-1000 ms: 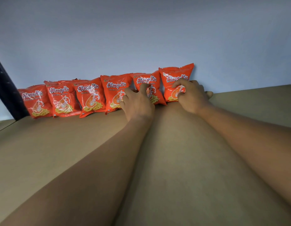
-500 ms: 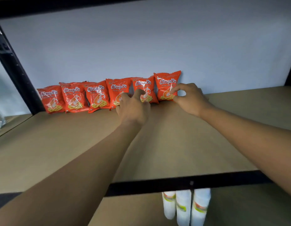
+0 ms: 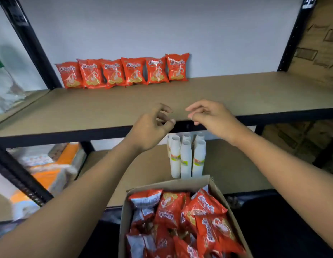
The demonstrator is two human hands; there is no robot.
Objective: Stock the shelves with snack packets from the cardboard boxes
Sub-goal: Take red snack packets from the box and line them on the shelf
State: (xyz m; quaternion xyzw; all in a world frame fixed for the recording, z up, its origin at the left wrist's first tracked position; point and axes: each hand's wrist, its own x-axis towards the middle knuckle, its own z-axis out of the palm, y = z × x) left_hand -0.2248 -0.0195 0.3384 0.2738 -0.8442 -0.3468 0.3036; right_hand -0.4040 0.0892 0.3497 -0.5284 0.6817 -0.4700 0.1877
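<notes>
As hands (image 3: 148,128) (image 3: 213,118) hover, shelved packets (image 3: 133,72) well beyond

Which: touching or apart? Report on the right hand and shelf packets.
Apart. Head view: right hand at the front of the shelf, packets at its back, bare board between.

The light is dim, soft and even, and the white wall (image 3: 199,34) goes a bluish grey in it. The row of snack packets (image 3: 122,73) throws only faint shadows on the shelf (image 3: 236,94). Below the shelf it gets darker, nearly black at the near right. The orange-and-white bundles (image 3: 50,170) at the left are smeared with blur. The black uprights (image 3: 31,43) lean and bow outward towards the edges. Foil in the cardboard box (image 3: 123,220) shows small glossy highlights.
</notes>
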